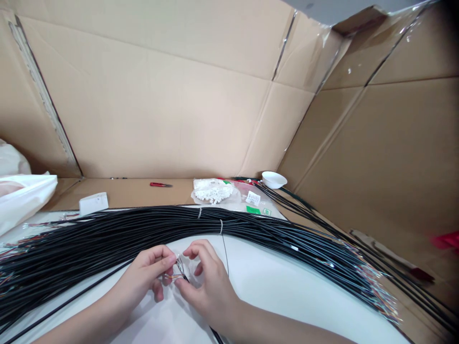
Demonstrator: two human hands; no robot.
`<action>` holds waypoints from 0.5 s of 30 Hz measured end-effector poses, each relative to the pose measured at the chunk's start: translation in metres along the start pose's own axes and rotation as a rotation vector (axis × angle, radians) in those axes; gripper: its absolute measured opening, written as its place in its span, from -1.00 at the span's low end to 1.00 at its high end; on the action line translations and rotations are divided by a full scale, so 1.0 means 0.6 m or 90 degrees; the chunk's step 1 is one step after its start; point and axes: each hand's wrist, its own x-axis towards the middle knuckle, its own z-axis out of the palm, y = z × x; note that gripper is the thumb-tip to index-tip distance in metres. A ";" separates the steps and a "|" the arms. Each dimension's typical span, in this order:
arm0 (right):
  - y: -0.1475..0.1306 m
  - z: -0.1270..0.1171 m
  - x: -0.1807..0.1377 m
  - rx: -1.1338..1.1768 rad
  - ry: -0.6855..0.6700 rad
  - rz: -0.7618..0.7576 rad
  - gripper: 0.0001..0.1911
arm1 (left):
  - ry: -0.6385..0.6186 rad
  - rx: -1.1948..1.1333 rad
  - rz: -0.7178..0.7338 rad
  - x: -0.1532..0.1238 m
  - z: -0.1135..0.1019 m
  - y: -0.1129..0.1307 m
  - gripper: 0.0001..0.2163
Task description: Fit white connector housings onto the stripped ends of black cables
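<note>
The right hand (211, 285) curls at a cord (185, 278), grip unclear; below the bundle (150, 229), the left hand (152, 267) pinches thin wires (180, 266), likely bendy, weak: best hold the cord.

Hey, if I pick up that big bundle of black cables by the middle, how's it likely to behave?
Likely heavy: the bundle is many cables thick. It may bend rather than stay rigid, since it already lies in a curve. Its ends might fan out, as the visible ties sit near the middle.
</note>
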 end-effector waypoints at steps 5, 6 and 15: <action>0.001 -0.001 0.001 -0.007 0.011 -0.018 -0.74 | 0.005 -0.008 -0.012 -0.003 0.001 0.003 -0.79; 0.002 -0.001 0.001 -0.007 0.013 -0.020 -0.75 | 0.005 -0.008 -0.015 -0.003 0.002 0.003 -0.79; 0.001 -0.001 -0.004 -0.001 -0.013 -0.068 -0.81 | 0.003 0.011 -0.017 -0.003 0.002 0.003 -0.79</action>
